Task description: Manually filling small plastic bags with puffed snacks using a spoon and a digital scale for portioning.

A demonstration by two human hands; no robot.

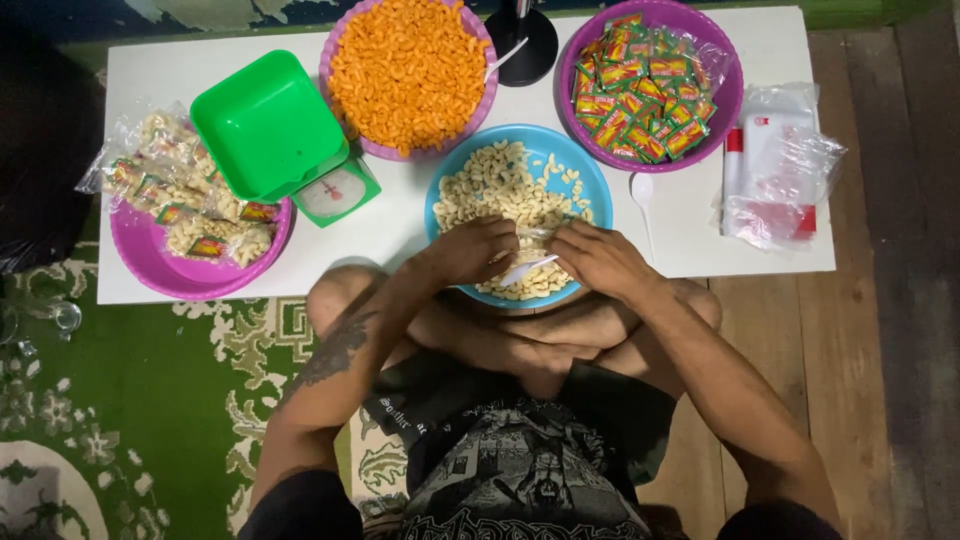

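Observation:
My left hand (468, 252) and my right hand (600, 258) meet over the near half of a blue bowl (590, 170) of pale macaroni. Between them they hold a small clear plastic bag (537, 236), pinched at its mouth. A white plastic spoon (527, 268) sticks out under my fingers, its bowl pointing left; which hand grips it I cannot tell. The bag looks nearly flat and its contents are hidden by my fingers.
On the low white table (390, 230): a purple bowl of orange macaroni (408, 70), a purple bowl of red-green sachets (648, 80), a green scale with tray (275, 130), a pink bowl of filled packets (190, 235), a second white spoon (643, 190), clear bags (780, 165).

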